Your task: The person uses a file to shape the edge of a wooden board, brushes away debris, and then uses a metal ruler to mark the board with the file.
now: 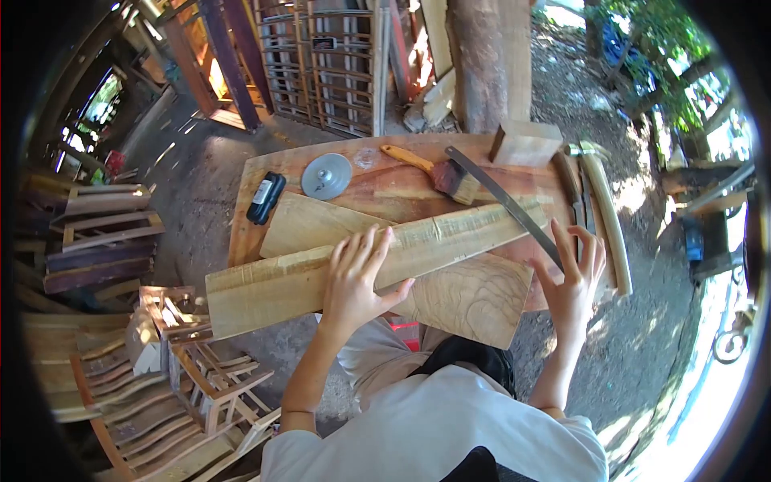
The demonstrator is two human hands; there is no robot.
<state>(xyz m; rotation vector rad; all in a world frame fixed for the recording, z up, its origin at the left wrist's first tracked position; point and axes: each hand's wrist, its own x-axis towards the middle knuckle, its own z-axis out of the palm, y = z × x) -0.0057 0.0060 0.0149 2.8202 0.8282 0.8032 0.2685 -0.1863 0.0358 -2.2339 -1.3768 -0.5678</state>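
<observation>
A long pale wooden plank (265, 297) lies slantwise across the table, on top of wider boards. My left hand (357, 281) rests on the plank's left part, fingers stretched over its face and thumb out near the lower edge. My right hand (577, 269) is raised at the plank's right end with its fingers apart and curved. A thin metal saw blade (506, 201) crosses the plank's right part, and its near end reaches between my right thumb and fingers; I see no firm grip on it. Beneath the plank shows a grained board (474, 297).
On the wooden table (369, 193) are a grey disc (327, 176), a black bottle (266, 198), a paintbrush (434, 173) and a wood block (526, 143). A hammer (602, 201) lies at the right edge. Wooden chair frames (217, 386) stand at lower left.
</observation>
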